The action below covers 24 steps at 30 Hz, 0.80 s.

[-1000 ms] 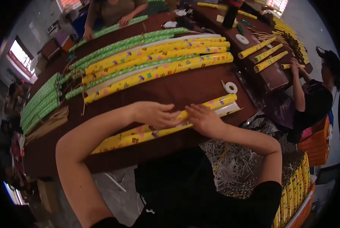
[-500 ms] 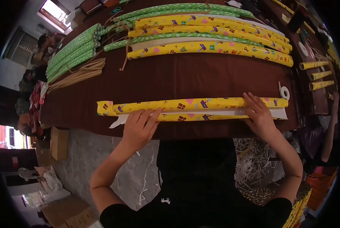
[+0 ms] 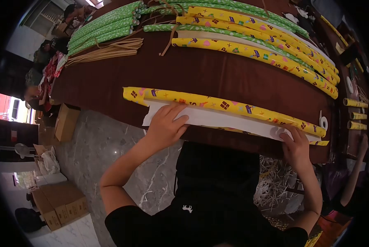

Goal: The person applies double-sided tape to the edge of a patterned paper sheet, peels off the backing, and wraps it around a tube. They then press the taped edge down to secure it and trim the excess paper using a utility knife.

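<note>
A yellow patterned paper roll (image 3: 217, 103) lies across the front of the brown table, with a strip of its white inner side (image 3: 217, 119) unrolled toward me. My left hand (image 3: 168, 123) rests on the left part of that white strip, fingers bent against the roll's near side. On the right part, my right hand (image 3: 295, 146) has its fingers curled at the strip and the roll's near edge; what they pinch is partly hidden. A white tape roll (image 3: 323, 122) stands beside the roll's right end.
Several yellow rolls (image 3: 250, 51) and green rolls (image 3: 106, 26) lie at the back. Brown paper strips (image 3: 106, 51) are at the back left. Short yellow rolls (image 3: 356, 116) sit on the right table, near another person's arm (image 3: 355, 173). Shredded paper (image 3: 275, 181) and cardboard boxes (image 3: 63, 201) are below.
The view has shifted and turned. More of the white inner side shows between the roll and my hands. My right hand has moved off the roll's top to its near side.
</note>
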Each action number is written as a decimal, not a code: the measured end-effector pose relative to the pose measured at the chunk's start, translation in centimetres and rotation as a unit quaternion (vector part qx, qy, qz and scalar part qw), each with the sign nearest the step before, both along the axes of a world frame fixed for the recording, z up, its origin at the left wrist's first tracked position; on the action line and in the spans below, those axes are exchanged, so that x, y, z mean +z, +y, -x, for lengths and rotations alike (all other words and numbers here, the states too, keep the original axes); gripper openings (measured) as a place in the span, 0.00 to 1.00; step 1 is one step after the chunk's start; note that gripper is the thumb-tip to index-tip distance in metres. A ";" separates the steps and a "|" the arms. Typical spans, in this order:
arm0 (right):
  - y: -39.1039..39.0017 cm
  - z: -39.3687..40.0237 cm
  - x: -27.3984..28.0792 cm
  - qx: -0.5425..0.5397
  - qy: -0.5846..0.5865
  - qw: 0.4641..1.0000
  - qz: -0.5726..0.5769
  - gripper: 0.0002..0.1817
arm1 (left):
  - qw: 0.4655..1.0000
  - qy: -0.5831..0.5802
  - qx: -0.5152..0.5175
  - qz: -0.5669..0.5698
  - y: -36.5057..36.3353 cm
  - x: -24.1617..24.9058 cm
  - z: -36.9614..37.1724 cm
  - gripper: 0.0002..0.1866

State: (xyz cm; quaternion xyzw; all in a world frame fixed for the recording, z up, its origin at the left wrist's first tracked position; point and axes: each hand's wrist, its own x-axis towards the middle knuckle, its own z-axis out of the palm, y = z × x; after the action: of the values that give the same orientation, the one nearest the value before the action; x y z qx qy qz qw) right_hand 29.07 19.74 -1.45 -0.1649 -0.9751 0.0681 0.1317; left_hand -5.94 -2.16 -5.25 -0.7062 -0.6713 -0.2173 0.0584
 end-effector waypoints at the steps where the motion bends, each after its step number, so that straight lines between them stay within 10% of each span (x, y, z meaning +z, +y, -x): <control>1: 0.2 0.1 0.2 -0.002 -0.001 1.000 -0.009 0.16 | 1.000 0.001 0.004 -0.001 0.1 0.1 0.2 0.13; 9: 1.3 1.3 2.6 -0.004 -0.026 0.999 -0.028 0.14 | 0.995 -0.040 -0.034 0.087 1.2 1.2 2.1 0.09; 15: 3.7 2.3 4.5 -0.094 -0.015 0.972 0.214 0.23 | 0.991 -0.059 -0.055 0.109 2.0 1.3 2.3 0.05; 24: 5.7 3.9 -0.1 -0.008 0.020 0.994 -0.103 0.14 | 0.967 -0.097 -0.171 0.160 1.6 3.9 1.6 0.02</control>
State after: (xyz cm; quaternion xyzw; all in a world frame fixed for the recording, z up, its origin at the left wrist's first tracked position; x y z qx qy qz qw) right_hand 25.14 25.43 -1.54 -0.1573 -0.9727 -0.0306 0.1679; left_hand -7.55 -0.55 -1.35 -0.7860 -0.5693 -0.1817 -0.1586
